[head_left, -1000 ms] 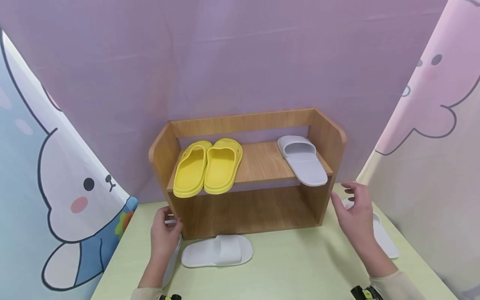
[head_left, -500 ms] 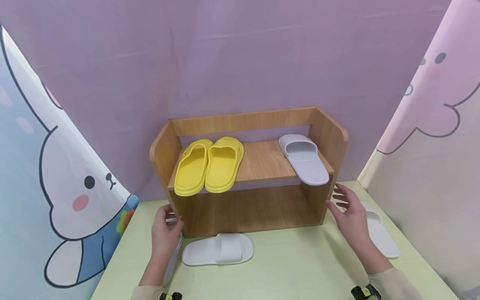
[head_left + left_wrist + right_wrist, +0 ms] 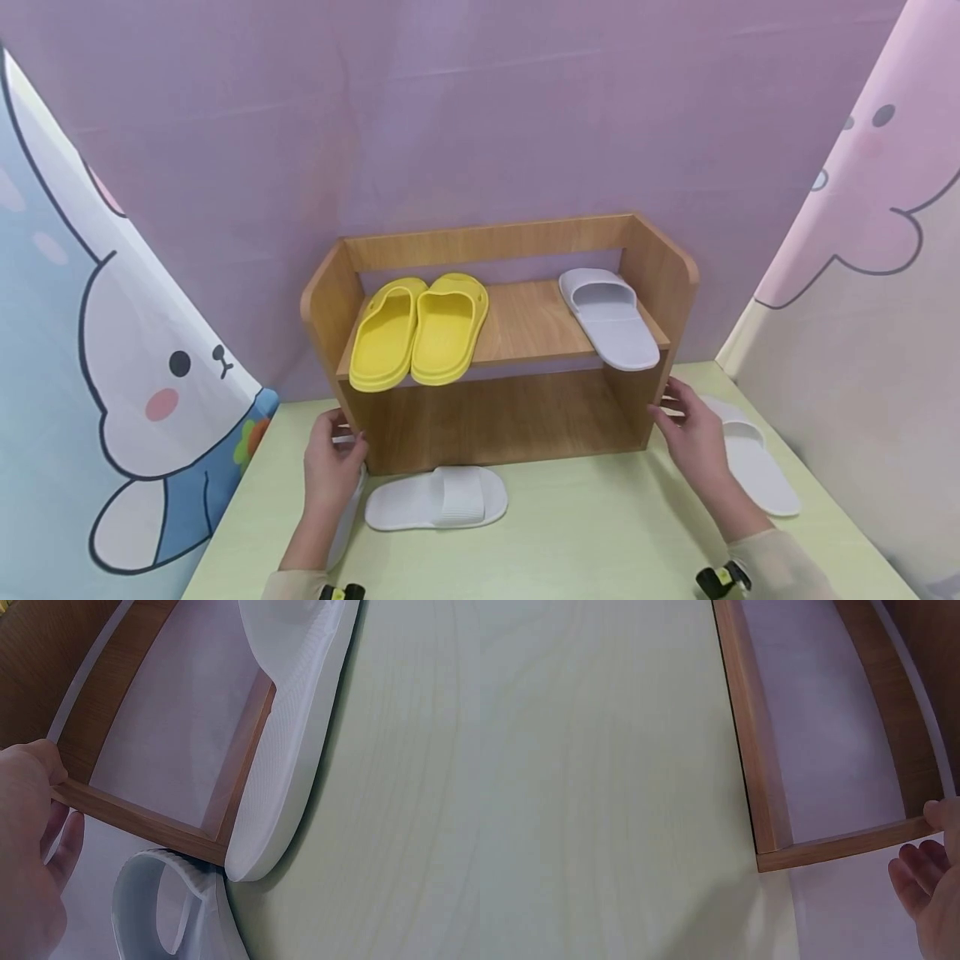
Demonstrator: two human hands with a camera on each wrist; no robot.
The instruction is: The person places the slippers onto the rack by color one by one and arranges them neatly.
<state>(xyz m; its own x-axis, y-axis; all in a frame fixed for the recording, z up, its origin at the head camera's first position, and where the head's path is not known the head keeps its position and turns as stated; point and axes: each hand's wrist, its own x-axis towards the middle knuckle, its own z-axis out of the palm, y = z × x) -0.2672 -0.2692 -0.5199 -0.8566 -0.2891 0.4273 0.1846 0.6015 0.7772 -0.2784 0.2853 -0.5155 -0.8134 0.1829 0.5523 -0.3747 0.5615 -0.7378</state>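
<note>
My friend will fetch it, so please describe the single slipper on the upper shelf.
Find the wooden shoe rack before the purple backdrop. At its upper shelf's right end lies the slide slipper. Unlike the paired yellow clogs, it is single and pale grey.

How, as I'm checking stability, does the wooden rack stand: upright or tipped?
Upright: the rack sits base down on the table, yellow slippers on its shelf.
</note>
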